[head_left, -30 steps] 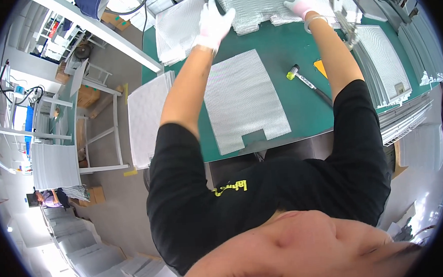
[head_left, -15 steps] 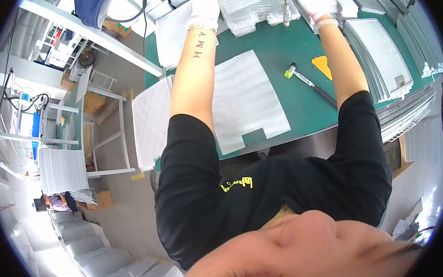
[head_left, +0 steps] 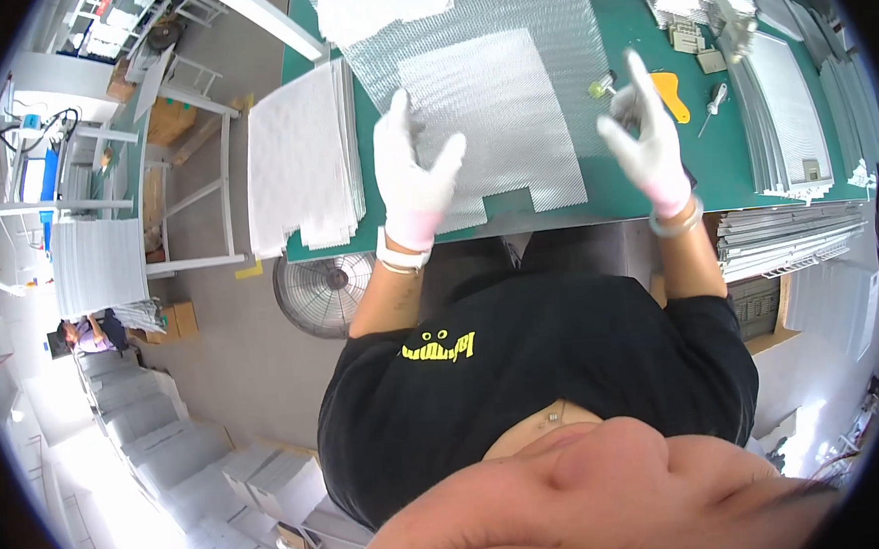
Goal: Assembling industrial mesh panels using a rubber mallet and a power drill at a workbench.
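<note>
Both of my hands wear white gloves with pink cuffs, fingers spread and nothing held. My left hand (head_left: 410,177) hovers at the left edge of a pale mesh sheet (head_left: 496,122) with a notch in its near edge. A larger, see-through grey mesh sheet (head_left: 577,44) overlaps it; which lies on top I cannot tell. My right hand (head_left: 652,149) is open beyond the right side of the sheets. Behind its fingers a hammer (head_left: 601,87) is mostly hidden, its green-yellow face showing. Just right of that hand lies a yellow flat piece (head_left: 673,99).
A stack of pale sheets (head_left: 299,153) sits at the left of the green table (head_left: 718,175). To the right are a screwdriver (head_left: 717,99), small beige blocks (head_left: 688,37) and a stack of framed mesh panels (head_left: 784,107). A floor fan (head_left: 331,290) stands below the near edge.
My hands have come back from the far side to the near part of the table, fingers now spread. A large grey mesh sheet now overlaps the notched sheet. Screwdriver and beige blocks have come into sight.
</note>
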`<state>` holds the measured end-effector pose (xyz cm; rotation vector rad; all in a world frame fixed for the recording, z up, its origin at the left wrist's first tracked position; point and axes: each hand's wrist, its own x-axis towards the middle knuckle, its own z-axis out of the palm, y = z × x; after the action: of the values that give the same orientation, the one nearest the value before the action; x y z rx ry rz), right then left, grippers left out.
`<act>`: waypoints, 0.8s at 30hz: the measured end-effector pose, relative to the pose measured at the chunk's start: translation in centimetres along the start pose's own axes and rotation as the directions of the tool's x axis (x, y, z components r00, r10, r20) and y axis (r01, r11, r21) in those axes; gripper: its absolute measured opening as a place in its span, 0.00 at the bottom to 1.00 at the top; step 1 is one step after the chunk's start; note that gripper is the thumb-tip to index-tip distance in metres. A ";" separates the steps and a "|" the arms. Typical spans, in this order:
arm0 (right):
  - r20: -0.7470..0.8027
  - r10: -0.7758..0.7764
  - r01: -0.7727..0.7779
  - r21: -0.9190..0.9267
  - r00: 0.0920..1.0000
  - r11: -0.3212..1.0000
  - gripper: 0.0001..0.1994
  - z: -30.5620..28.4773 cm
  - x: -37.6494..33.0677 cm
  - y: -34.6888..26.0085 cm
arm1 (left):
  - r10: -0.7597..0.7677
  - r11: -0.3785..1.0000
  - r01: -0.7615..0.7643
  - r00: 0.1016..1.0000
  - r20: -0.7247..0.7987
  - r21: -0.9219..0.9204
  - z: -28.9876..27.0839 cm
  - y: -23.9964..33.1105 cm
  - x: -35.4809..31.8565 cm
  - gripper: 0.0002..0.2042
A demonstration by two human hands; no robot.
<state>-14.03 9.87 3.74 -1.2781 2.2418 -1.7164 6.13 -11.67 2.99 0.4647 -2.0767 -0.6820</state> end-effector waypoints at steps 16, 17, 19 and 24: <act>0.183 0.211 -0.177 -0.185 0.960 0.967 0.20 3.6 -5.7 3.0 | -0.270 0.889 0.114 0.912 0.309 0.443 1.5 -5.1 -5.5 0.39; 0.195 0.220 -0.182 -0.196 0.956 0.964 0.20 3.6 -5.8 3.0 | -0.286 0.880 0.120 0.906 0.312 0.460 1.6 -5.1 -5.6 0.39; 0.201 0.209 -0.162 -0.227 0.957 0.960 0.20 3.9 -6.1 3.4 | -0.305 0.869 0.127 0.899 0.316 0.478 1.8 -5.3 -5.9 0.39; 0.218 0.190 -0.112 -0.327 0.957 0.938 0.19 4.6 -6.5 4.6 | -0.338 0.828 0.108 0.879 0.336 0.549 2.5 -6.2 -6.6 0.39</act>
<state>-10.18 10.52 -4.57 -1.2468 2.4492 -1.1131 8.05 -12.15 -6.23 0.9572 -2.6584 -0.3596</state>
